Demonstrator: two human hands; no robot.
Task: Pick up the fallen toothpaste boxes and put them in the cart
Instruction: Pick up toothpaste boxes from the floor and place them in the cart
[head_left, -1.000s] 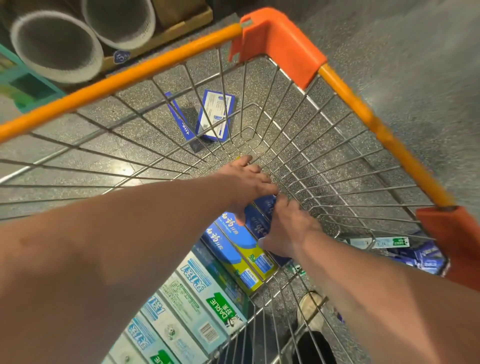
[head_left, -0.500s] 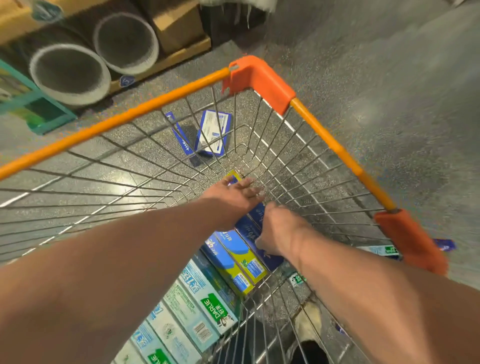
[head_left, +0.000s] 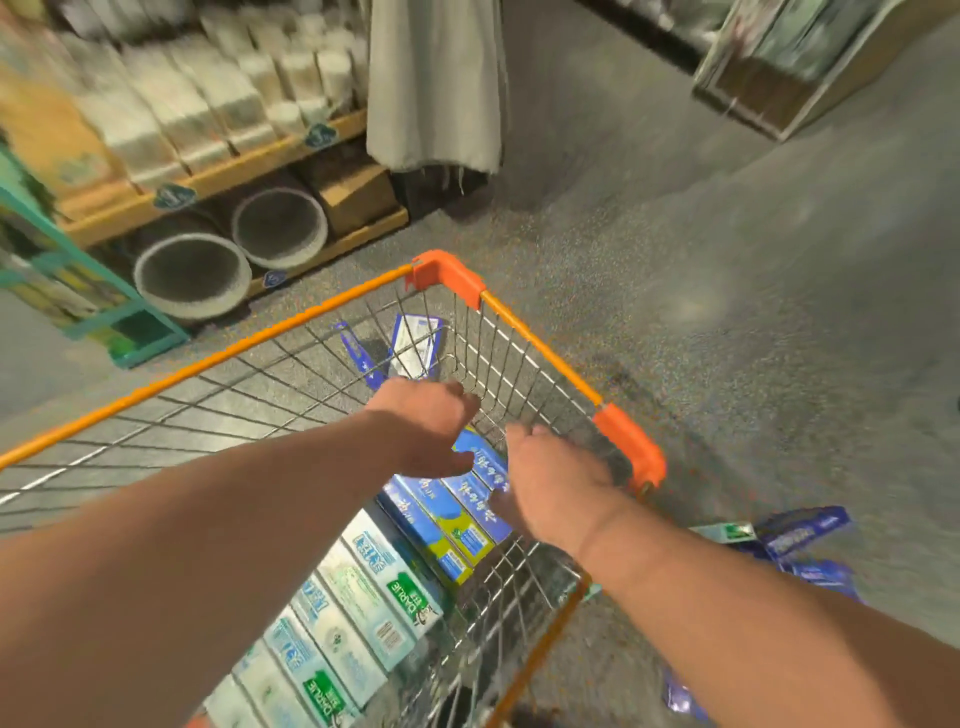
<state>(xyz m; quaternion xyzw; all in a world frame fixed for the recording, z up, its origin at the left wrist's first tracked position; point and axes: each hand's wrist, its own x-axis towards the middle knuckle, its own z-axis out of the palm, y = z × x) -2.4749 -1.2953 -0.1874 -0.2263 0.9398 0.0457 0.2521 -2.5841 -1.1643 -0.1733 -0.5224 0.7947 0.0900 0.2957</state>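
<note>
Frame centre: left hand (head_left: 423, 426) and right hand (head_left: 553, 480) hovered empty, fingers loosely spread, over blue toothpaste boxes (head_left: 457, 512) in the cart (head_left: 311, 317).

The cart (head_left: 540, 348) is open on top; toothpaste boxes (head_left: 395, 587) fill its near floor, the far corner bare, wire walls all around.

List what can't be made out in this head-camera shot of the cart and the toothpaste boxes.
- Head view: both hands, left hand and right hand, show only their backs, so any grip is hidden.
- Blue boxes in the cart are partly covered by the hands.
- Fallen boxes on the floor at right are motion-blurred and partly behind the right forearm; count unclear.
- Shelf goods are too blurred to identify.
- The cart's near end is cut off by the bottom edge.
</note>
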